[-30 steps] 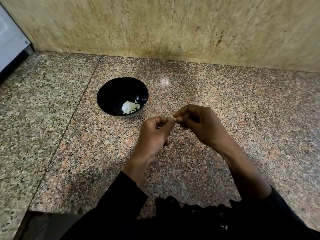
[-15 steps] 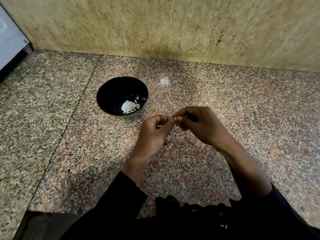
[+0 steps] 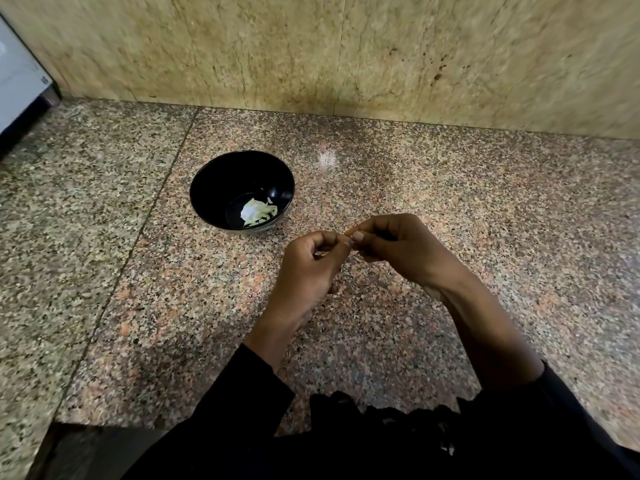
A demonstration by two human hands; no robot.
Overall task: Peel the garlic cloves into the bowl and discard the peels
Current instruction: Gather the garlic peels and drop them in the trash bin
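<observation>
Head view: both hands are raised above the granite countertop (image 3: 450, 209), fingertips meeting just right of the bowl.
Fingertips: the thumb and forefinger of each hand converge on one small item, presumably a garlic clove (image 3: 350, 232); only a pale orange sliver shows between the tips, too small to identify with certainty.
Left hand (image 3: 304, 271): fingers curled inward, thumb and forefinger pinching at the contact point, back of the hand toward the camera, wrist bent upward.
Right hand (image 3: 398, 247): fingers curled, thumb nail visible against the left forefinger, pinching the same item from the right side.
Forearms: both angle in from the lower edge of the frame; dark sleeves (image 3: 242, 396) are pushed back from the wrists.
Bowl (image 3: 214, 181): black, upright on the countertop, left of and beyond the hands, apart from them; it contains white pieces (image 3: 256, 212) at its bottom.
Surroundings: a beige stone wall (image 3: 311, 50) backs the countertop; a white appliance (image 3: 17, 84) sits at the far left edge.
Change from earlier frames: both hands hold the same pinch, with almost no shift in position; the bowl and its contents are unmoved.
</observation>
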